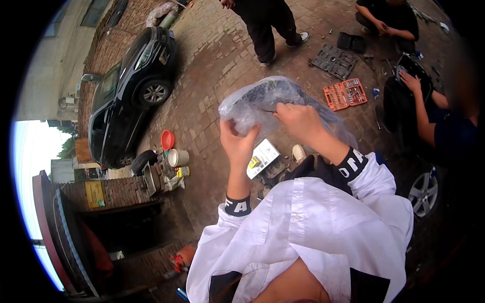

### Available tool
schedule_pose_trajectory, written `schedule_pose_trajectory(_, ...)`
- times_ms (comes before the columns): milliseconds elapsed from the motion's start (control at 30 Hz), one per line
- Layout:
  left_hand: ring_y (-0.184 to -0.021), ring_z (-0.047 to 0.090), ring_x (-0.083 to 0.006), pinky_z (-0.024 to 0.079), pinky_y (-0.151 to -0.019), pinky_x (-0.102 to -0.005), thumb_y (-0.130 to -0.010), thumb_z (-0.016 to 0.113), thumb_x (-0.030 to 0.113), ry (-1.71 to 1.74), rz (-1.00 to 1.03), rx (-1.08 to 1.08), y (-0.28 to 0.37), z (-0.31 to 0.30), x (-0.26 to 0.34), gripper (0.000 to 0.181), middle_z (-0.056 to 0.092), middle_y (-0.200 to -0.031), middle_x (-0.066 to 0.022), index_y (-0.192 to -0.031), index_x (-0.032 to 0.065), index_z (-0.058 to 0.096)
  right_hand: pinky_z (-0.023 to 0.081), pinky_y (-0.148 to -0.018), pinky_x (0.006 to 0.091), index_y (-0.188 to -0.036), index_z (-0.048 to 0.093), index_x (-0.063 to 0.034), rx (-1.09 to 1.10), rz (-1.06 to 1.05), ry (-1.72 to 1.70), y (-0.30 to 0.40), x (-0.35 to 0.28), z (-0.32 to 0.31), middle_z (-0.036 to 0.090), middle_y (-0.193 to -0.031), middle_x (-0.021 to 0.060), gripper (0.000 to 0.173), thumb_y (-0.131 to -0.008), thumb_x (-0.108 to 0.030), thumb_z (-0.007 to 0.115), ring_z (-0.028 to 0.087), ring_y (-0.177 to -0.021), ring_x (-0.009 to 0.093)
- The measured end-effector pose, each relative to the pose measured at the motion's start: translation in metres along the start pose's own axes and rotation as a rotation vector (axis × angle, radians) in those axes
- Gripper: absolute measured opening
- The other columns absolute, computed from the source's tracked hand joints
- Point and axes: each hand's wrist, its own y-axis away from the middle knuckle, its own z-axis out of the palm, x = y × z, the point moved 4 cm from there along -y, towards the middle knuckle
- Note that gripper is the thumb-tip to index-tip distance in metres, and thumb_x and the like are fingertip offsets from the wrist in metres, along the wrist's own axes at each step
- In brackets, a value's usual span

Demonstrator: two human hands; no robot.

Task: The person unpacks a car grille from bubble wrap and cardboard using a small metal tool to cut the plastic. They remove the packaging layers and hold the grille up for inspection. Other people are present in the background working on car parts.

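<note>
A bulky, curved part wrapped in clear plastic film (pixel 271 89) is held up in front of my chest. Dark areas show through the wrap, but what lies inside cannot be made out. My left hand (pixel 238 142) grips the near left edge of the wrapping, thumb spread to the right. In my right hand (pixel 299 121) is a thin, dark, pointed tool (pixel 269 111), its tip against or just over the plastic; the fist hides the rest. Below the wrapped part, a white box (pixel 267 151) lies on the ground with a small yellow box (pixel 254 162) on it.
An orange socket set case (pixel 345 94) and a grey tool case (pixel 333 62) lie open on the brick paving. People stand, crouch and work ahead and at right. A black car (pixel 129 87), red basin (pixel 167 140), white bucket (pixel 178 157) and alloy wheel (pixel 423 195) are around.
</note>
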Motion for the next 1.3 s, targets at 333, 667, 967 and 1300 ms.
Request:
schedule_pose_trajectory(333, -0.104, 0.057, -0.0217, 0.046, -0.088, -0.0329, -0.068, 0.074, 0.001, -0.017, -0.068, -0.015, -0.005, -0.010, -0.008, 0.063, 0.054, -0.116, -0.0128, -0.123, -0.0009, 0.045, 0.049, -0.054, 0.0374, -0.085, 0.051, -0.0082, 0.146, 0.292, -0.163, 0.048, 0.038, -0.006, 0.059, -0.070, 0.0068, 0.019, -0.084, -0.021, 0.065, 0.063, -0.064, 0.027)
schedule_pose_trajectory(667, -0.102, 0.058, -0.0198, 0.047, -0.087, -0.0323, -0.068, 0.072, 0.002, -0.047, 0.001, -0.068, -0.010, -0.001, 0.004, 0.060, 0.057, -0.111, -0.0105, -0.123, -0.0013, 0.047, 0.051, -0.062, 0.0337, -0.097, 0.062, -0.0131, 0.354, 0.109, -0.364, -0.048, 0.021, -0.012, 0.063, -0.092, 0.0008, 0.025, -0.074, -0.012, 0.071, 0.065, -0.077, 0.023)
schedule_pose_trajectory(967, -0.079, 0.052, -0.0113, 0.045, -0.075, -0.0244, -0.066, 0.073, 0.005, -0.477, 0.131, -0.153, -0.006, -0.022, 0.003, 0.037, 0.052, -0.085, -0.0030, -0.093, 0.0021, 0.047, 0.049, -0.061, 0.0337, -0.087, 0.066, -0.0114, 0.303, 0.120, -0.325, -0.060, 0.043, -0.021, 0.064, -0.084, 0.0025, 0.012, -0.076, -0.013, 0.070, 0.064, -0.074, 0.025)
schedule_pose_trajectory(1300, -0.109, 0.046, -0.0259, 0.037, -0.096, -0.0371, -0.069, 0.073, 0.012, -0.410, 0.177, 0.045, 0.010, -0.007, -0.005, 0.062, 0.044, -0.113, -0.0159, -0.120, -0.0021, 0.039, 0.048, -0.059, 0.0354, -0.083, 0.059, -0.0070, 0.314, 0.198, -0.318, -0.050, 0.022, -0.009, 0.060, -0.081, 0.0065, 0.012, -0.078, -0.012, 0.068, 0.062, -0.070, 0.028)
